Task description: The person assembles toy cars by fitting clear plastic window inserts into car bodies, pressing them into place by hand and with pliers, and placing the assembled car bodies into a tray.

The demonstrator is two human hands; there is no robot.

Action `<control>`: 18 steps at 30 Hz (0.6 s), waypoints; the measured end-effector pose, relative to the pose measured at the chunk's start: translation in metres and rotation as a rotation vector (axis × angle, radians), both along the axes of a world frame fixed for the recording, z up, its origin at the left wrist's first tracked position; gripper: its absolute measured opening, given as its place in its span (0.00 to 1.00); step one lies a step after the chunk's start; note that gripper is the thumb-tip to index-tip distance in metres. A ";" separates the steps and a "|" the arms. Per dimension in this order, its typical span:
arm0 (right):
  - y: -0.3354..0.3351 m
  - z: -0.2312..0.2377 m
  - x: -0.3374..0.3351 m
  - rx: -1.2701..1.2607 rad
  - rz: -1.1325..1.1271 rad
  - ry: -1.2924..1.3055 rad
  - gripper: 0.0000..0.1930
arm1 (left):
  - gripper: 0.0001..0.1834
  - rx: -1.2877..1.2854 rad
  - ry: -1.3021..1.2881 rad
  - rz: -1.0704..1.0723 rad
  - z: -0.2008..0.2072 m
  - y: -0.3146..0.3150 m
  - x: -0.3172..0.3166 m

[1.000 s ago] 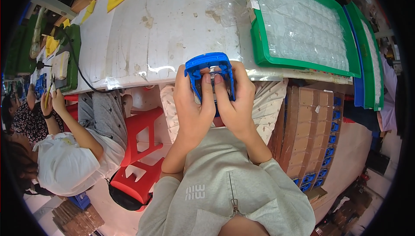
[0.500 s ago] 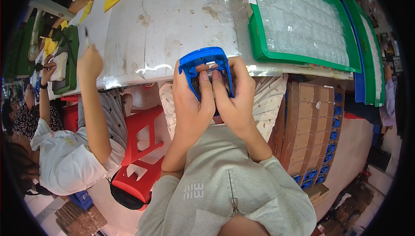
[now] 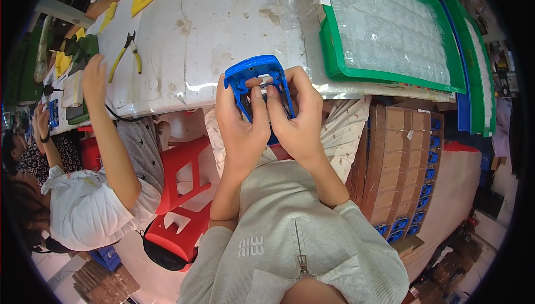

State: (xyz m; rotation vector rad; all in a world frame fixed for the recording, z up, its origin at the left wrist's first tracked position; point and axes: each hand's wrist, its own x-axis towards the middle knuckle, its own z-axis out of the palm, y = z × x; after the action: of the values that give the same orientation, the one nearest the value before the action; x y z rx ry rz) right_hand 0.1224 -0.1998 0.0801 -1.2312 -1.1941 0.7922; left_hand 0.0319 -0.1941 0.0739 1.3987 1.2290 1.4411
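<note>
A blue U-shaped plastic housing (image 3: 254, 65) is held up between my two hands just in front of the table's near edge. My left hand (image 3: 241, 128) wraps round its left leg, and my right hand (image 3: 298, 116) grips the right one. Both thumbs meet inside the gap, pressing close to a small part there that I cannot make out. The curved top of the housing points away from me. My fingers partly hide its legs and lower inside.
A green tray (image 3: 356, 72) of clear plastic pieces stands on the white table (image 3: 212, 31) at right. Yellow-handled cutting pliers (image 3: 127, 53) lie at left, near a co-worker's raised hand (image 3: 95, 76). Brown divided boxes (image 3: 390, 159) with blue parts stand below right; a red stool (image 3: 184, 176) is at left.
My hands and the blue housing have shifted slightly left. The co-worker's hand has moved left, and the yellow-handled pliers now lie on the table.
</note>
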 end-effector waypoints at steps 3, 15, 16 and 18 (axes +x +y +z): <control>0.002 -0.003 -0.001 0.003 -0.014 0.007 0.05 | 0.07 0.074 0.001 0.037 -0.007 0.003 0.002; -0.009 -0.015 0.009 -0.233 0.237 0.304 0.11 | 0.03 -0.077 -0.096 0.059 -0.006 0.014 -0.006; -0.009 -0.016 0.012 -0.267 0.300 0.182 0.10 | 0.03 -0.089 -0.081 0.064 -0.005 0.013 -0.006; -0.008 -0.020 0.014 -0.299 0.358 0.060 0.10 | 0.03 -0.100 -0.066 0.067 -0.004 0.012 -0.004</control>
State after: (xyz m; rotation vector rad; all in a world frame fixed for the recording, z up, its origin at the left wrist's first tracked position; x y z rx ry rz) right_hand 0.1360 -0.2081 0.0596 -1.2369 -1.2968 1.3024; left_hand 0.0276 -0.1826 0.0700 1.2445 1.2983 1.4388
